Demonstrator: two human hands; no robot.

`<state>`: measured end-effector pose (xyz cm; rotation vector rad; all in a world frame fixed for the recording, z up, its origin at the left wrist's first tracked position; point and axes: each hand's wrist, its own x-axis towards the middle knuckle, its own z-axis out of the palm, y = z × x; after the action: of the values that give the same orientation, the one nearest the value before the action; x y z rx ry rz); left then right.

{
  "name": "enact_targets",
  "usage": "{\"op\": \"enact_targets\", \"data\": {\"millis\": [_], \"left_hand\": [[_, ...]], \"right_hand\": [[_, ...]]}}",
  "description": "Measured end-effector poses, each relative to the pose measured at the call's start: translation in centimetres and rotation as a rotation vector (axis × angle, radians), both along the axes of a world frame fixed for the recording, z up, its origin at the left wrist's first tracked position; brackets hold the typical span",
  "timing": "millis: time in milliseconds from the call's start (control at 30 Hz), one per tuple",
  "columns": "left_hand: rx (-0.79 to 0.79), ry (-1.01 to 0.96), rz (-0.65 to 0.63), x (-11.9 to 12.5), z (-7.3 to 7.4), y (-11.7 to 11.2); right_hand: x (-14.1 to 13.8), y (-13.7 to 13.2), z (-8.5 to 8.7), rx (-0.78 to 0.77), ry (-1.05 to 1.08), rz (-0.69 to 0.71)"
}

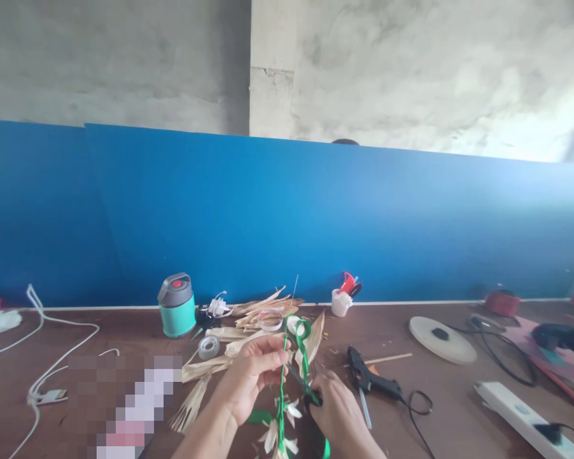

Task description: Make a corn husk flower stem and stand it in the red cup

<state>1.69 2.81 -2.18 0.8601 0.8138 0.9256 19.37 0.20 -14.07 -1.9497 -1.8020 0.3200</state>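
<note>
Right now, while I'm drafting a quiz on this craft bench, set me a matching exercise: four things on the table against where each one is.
Things:
1. black hot glue gun
2. teal-and-grey flask
3. clear tape roll
4. green-wrapped flower stem

Places:
A. held in the left hand
B. standing in front of the blue board
C. beside the dried husks
D. beside the right hand

Pairs: 1-D, 2-B, 3-C, 4-A.

Place: a craft workshop.
Walls: unfinished concrete wall (387,70) above a blue panel (287,217), filling the upper frame.
Worktop: a brown worktop (134,331) carried a hot glue gun (370,379), lower right.
</note>
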Motion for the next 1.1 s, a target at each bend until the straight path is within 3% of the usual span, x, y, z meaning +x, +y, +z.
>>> {"op": "enact_targets", "data": {"millis": [167,267,367,433,500,567,767,833,900,1000,1100], "left_hand": [[0.04,0.063,0.009,0.1,0.2,-0.1],[0.173,0.231,0.072,0.1,-0.2,0.1],[0.439,0.502,0.224,0.0,-0.6,0.4],[0.621,0.641,0.285,-0.2,-0.8,0.5],[0.739,0.721,0.291,-0.4,-0.8,0.4],[0.818,0.785,0.264,-0.6,-0.8,0.3],[0.964,1.043,0.131,-0.6,-1.6,0.1],[1.016,1.084,0.185,-0.5,-1.6,-0.1],[1.119,1.046,0.322,-0.5,-1.3,-0.4],[1.208,0.874,0.47,-0.5,-0.5,-0.8],[1.001,0.724,0.461,-0.5,0.0,-0.6]], "right_hand": [[0.0,0.9,-1.1,-0.151,0.113,0.084],[0.6,1.0,0.1,-0.147,0.146,0.134],[0.4,0.1,3.8,0.073,0.125,0.091],[-0.3,-0.6,6.9,0.424,0.117,0.146],[-1.3,-0.8,9.4,0.686,0.026,0.265],[-2.2,-0.6,10.8,0.762,-0.048,0.336],[-2.9,1.2,9.9,0.698,-0.152,0.392],[-2.6,1.7,9.4,0.693,-0.175,0.39],[-2.1,2.2,9.1,0.656,-0.086,0.31],[-1.7,3.1,8.9,0.506,0.305,0.106],[-2.1,3.6,9.0,0.317,0.88,0.064]]}}
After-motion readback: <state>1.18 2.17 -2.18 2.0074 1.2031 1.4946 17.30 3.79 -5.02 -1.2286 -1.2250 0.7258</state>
